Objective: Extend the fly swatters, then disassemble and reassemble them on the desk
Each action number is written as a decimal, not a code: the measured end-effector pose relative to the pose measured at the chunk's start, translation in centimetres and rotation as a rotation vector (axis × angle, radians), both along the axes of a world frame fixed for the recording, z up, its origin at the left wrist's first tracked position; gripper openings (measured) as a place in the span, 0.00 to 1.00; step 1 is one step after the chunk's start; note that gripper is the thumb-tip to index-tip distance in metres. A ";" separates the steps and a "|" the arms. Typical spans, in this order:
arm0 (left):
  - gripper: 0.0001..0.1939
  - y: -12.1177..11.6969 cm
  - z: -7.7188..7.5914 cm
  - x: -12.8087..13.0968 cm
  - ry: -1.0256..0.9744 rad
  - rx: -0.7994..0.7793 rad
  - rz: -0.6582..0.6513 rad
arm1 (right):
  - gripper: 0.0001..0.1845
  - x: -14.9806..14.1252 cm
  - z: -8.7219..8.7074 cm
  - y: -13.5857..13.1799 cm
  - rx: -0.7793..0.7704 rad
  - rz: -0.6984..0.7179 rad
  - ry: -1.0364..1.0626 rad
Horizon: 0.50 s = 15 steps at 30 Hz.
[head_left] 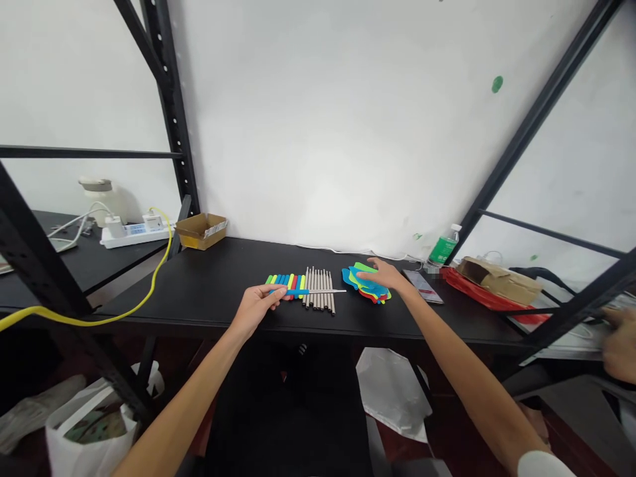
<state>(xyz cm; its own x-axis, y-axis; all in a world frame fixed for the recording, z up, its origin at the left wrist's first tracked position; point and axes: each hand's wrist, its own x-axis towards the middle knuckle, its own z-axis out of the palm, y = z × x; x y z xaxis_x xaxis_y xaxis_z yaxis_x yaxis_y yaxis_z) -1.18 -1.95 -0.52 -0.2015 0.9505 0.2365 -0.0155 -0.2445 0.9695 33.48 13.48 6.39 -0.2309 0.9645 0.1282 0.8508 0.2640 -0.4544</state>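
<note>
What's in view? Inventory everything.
Desk: 1, black, centre
Handles: several, multicoloured, on desk
Rods: several, grey, beside handles
Held rod: 1, blue-silver, above rods
Flat shapes: pile, multicoloured, desk
Bottle: 1, green-labelled, by wall
Phone: 1, grey, near bottle
Box: 1, brown, desk left
Jug: 1, cream, left table
Power strip: 1, white, left table
Cable: 1, yellow, left
Package: 1, red, right
Bag: 1, white, lower left
Co-worker's hand: count unclear, right edge
Left hand: 1, holding rod
Right hand: 1, at pile
</note>
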 end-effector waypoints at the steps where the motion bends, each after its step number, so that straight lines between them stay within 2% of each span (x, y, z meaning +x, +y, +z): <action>1: 0.23 -0.1 0.1 0.1 -0.002 0.001 0.005 | 0.50 -0.1 -0.3 0.5 -0.005 0.005 -0.040; 6: 0.22 -0.5 0.5 0.3 0.001 -0.003 0.008 | 0.53 -0.7 -1.6 2.6 -0.004 -0.004 -0.124; 15: 0.20 -0.3 0.1 0.3 -0.015 0.010 -0.027 | 0.43 -1.0 -2.9 3.8 0.027 -0.002 -0.197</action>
<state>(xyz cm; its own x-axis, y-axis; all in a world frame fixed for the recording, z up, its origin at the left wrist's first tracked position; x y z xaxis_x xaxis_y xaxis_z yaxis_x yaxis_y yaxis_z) -0.92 -2.29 -0.38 -0.1791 0.9532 0.2437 -0.0364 -0.2540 0.9665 32.44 17.25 3.47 -0.2522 0.9618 0.1062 0.9232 0.2721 -0.2715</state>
